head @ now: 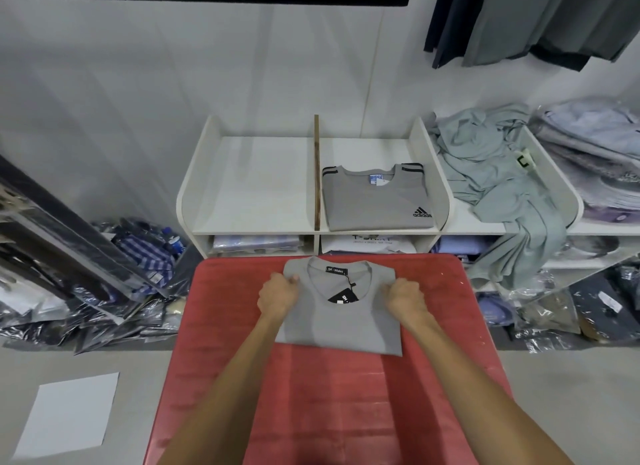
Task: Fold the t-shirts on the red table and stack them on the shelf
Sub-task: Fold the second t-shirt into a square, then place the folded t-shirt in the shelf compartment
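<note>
Left grip (277, 293): curled tight on the left shoulder edge of the folded grey t-shirt (341, 320), at 10 o'clock on the garment.
Right grip (405, 296): curled tight on the right shoulder edge of the same shirt, at 2 o'clock on it.
Folded grey t-shirt: flat on the red worktop (329, 405), toward its 12 o'clock edge, collar pointing away; folded to a neat rectangle.
Neck label (335, 269): black, reads "SH - Wides".
Hang tag (343, 296): black, lying just below the collar; lettering too small to read fully.
White shelf (249, 187): beyond the worktop at 12 o'clock, top level split by a thin brown divider (316, 173).
Right compartment: holds one folded grey Adidas t-shirt (375, 199), black shoulder stripes, "adidas" logo at its lower right corner, blue neck label.
Left compartment: bare white floor, nothing seen in it.
Lower shelf level: packed folded garments (256, 243) in clear wrap; a white one at centre with print partly hidden.
Pale green garments (498, 180): loose, unfolded heap at 1 o'clock, draped over the shelf edge and hanging down.
Stacked wrapped shirts (595, 152): far at 2 o'clock.
Bagged clothes on floor (138, 256): piled at 9 to 10 o'clock; more at 3 o'clock.
White paper sheet (67, 414): on the floor at 8 o'clock.
Hanging dark garments (530, 17): above at 1 o'clock.
</note>
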